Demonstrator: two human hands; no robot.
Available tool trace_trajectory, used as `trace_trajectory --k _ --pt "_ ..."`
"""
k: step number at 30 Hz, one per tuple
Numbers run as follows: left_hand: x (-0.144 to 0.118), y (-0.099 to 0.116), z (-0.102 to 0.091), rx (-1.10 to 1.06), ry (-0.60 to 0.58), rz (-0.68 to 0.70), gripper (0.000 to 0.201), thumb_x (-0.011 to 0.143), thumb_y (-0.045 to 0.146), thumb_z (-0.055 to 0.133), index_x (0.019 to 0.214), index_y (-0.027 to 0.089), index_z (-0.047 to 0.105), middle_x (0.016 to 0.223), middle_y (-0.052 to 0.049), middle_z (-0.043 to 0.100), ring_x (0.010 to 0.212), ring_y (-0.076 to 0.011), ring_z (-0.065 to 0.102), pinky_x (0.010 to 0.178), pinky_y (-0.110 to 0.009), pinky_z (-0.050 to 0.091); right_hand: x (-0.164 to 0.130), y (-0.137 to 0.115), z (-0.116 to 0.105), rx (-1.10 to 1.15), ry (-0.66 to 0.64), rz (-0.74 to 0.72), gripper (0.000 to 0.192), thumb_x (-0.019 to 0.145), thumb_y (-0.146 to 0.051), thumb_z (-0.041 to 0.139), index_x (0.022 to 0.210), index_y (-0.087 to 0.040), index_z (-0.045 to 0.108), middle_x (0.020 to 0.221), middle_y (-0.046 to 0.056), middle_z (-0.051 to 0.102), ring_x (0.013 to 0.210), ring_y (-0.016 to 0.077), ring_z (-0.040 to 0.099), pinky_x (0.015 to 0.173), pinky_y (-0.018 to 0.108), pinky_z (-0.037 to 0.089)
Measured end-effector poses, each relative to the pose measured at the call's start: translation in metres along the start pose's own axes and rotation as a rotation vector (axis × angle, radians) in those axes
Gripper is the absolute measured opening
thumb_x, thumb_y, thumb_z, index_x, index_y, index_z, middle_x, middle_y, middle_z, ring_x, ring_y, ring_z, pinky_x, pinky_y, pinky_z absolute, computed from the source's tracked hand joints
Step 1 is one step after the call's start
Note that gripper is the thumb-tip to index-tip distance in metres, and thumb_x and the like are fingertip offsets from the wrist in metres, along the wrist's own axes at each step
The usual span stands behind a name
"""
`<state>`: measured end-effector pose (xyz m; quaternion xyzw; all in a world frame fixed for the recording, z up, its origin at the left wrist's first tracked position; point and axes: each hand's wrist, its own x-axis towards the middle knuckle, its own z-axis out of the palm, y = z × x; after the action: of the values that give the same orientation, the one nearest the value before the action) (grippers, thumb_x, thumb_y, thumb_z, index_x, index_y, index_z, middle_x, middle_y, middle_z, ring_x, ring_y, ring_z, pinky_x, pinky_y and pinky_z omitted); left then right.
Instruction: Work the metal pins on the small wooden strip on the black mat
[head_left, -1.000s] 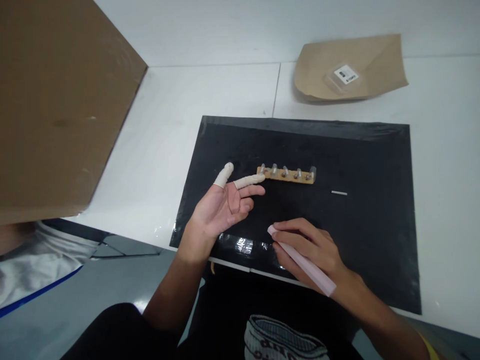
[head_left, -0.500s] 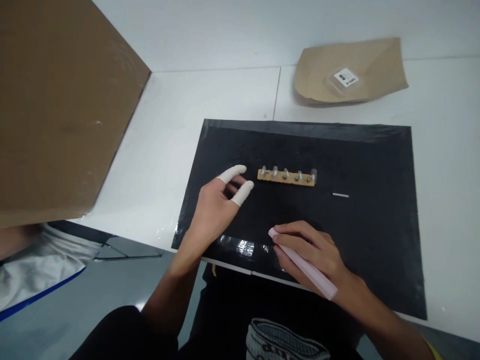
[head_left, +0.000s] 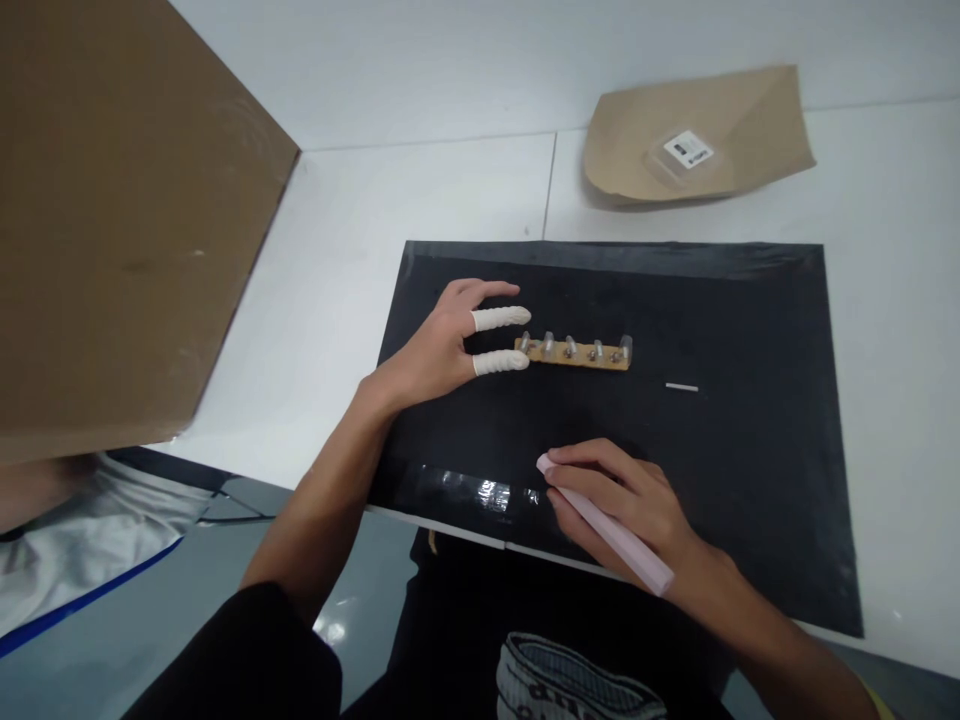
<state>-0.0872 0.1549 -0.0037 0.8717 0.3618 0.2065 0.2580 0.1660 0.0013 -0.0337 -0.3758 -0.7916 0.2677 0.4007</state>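
Your left hand (head_left: 442, 345) is open, holding nothing, 2 cotted fingertips (head_left: 501, 362) just touching the left end of the little board (head_left: 574, 351) mid-mat (head_left: 750, 300). Right hand (head_left: 622, 495) is wrapped round the pink stick (head_left: 607, 527). I'd pin that board end flat so it won't skate

- Left hand (head_left: 442, 345) flat on the black rectangular mat (head_left: 750, 480), two fingers (head_left: 501, 319) capped in white cots, lower cot touching the end of the small tan strip with a row of clear pegs (head_left: 574, 351).
- Right hand (head_left: 626, 505) near the mat's front edge, gripping a long pale pink bar (head_left: 607, 527).
- Thin white pin (head_left: 681, 387) lying just right of the strip.
- Brown cardboard sheet (head_left: 112, 220) far left; tan paper pouch (head_left: 697, 135) beyond the mat.
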Motion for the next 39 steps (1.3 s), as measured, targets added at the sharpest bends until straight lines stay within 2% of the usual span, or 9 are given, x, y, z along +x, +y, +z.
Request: trace_trajectory --k 6,17,23,31,36,39 --pt "0.006 -0.002 0.005 -0.041 -0.029 0.025 0.045 0.091 0.047 0.080 0.130 0.025 0.073 0.147 -0.013 0.066 0.140 -0.0312 0.055 0.119 -0.056 0.045 0.002 0.000 0.000 -0.013 -0.001 0.000 0.022 0.093 -0.007 0.069 0.113 -0.017 0.071 0.110 0.008 0.074 0.085 0.0137 0.078 0.067 0.022 0.063" --pt "0.007 -0.003 0.010 -0.095 0.016 0.039 0.041 0.092 0.041 0.081 0.128 0.024 0.073 0.142 -0.013 0.069 0.136 -0.0283 0.060 0.117 -0.052 0.048 0.002 0.001 0.001 0.002 -0.002 0.006 0.022 0.093 -0.007 0.069 0.113 -0.016 0.071 0.110 0.007 0.073 0.085 0.0134 0.078 0.069 0.022 0.064" --pt "0.008 -0.002 0.012 -0.075 0.010 0.048 0.049 0.087 0.044 0.085 0.128 0.021 0.073 0.141 -0.015 0.069 0.136 -0.0299 0.060 0.118 -0.052 0.047 0.003 -0.001 -0.001 0.012 -0.012 0.013 0.023 0.093 -0.007 0.069 0.114 -0.017 0.070 0.112 0.007 0.073 0.086 0.0128 0.078 0.069 0.021 0.064" --pt "0.008 -0.003 0.011 -0.088 -0.014 0.015 0.048 0.088 0.048 0.084 0.129 0.025 0.073 0.143 -0.013 0.069 0.138 -0.0309 0.058 0.118 -0.055 0.045 0.003 0.000 0.000 0.000 -0.014 0.022 0.022 0.094 -0.008 0.069 0.115 -0.018 0.070 0.111 0.006 0.073 0.085 0.0128 0.078 0.070 0.022 0.064" --pt "0.008 -0.003 0.011 -0.122 0.006 0.018 0.042 0.093 0.046 0.079 0.128 0.023 0.074 0.142 -0.014 0.069 0.136 -0.0305 0.060 0.118 -0.054 0.046 0.003 0.001 -0.001 0.000 -0.012 0.015 0.021 0.094 -0.008 0.069 0.113 -0.017 0.070 0.110 0.007 0.073 0.086 0.0136 0.078 0.069 0.022 0.064" --pt "0.009 -0.003 0.012 -0.089 -0.004 0.018 0.044 0.090 0.045 0.082 0.127 0.023 0.075 0.141 -0.014 0.070 0.135 -0.0314 0.060 0.117 -0.055 0.046 0.003 0.000 0.000 0.001 -0.010 0.018 0.022 0.094 -0.008 0.068 0.114 -0.017 0.070 0.110 0.007 0.073 0.085 0.0136 0.078 0.069 0.022 0.064"
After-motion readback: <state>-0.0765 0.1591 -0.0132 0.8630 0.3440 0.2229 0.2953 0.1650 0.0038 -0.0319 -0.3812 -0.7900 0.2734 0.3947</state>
